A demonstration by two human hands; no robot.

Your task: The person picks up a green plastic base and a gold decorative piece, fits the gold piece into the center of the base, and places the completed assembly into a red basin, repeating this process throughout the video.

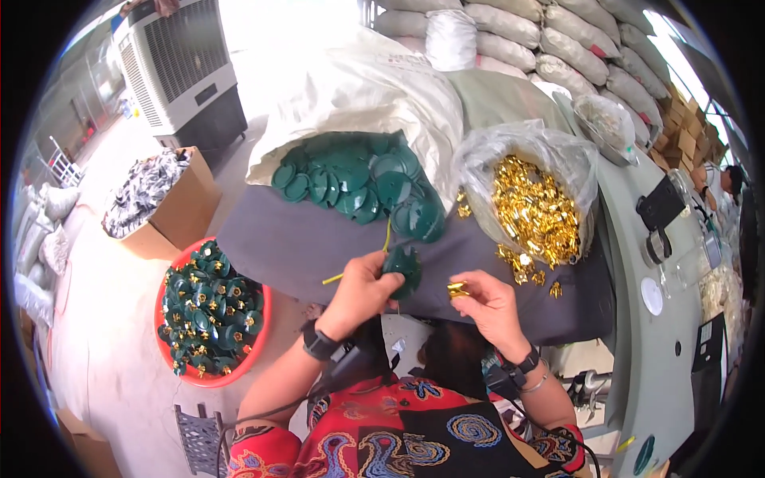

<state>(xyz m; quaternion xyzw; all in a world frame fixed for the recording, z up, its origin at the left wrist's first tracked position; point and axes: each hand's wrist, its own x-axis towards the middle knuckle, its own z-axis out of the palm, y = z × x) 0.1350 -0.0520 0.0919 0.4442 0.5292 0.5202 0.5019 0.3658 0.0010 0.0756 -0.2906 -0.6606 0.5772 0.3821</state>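
Note:
My left hand [363,290] is closed round the edge of a dark green plastic disc [404,271]. A thin yellow strip [334,279] sticks out beside that hand. To its right, my right hand [492,307] pinches a small shiny gold piece [457,290] between thumb and fingertips, apart from the disc. Beyond the left hand, more green discs [351,179] spill from the mouth of a white woven sack [351,95]. Past the right hand, a clear plastic bag [476,151] lies open, full of gold pieces [535,209], with several loose on the dark cloth [279,239].
A red tub [265,319] of green discs with gold pieces on them stands on the floor at left. Behind it are a cardboard box [179,211] and an air cooler [182,68]. Stacked sacks [578,40] rise at the back. A grey-green table [649,350] curves along the right.

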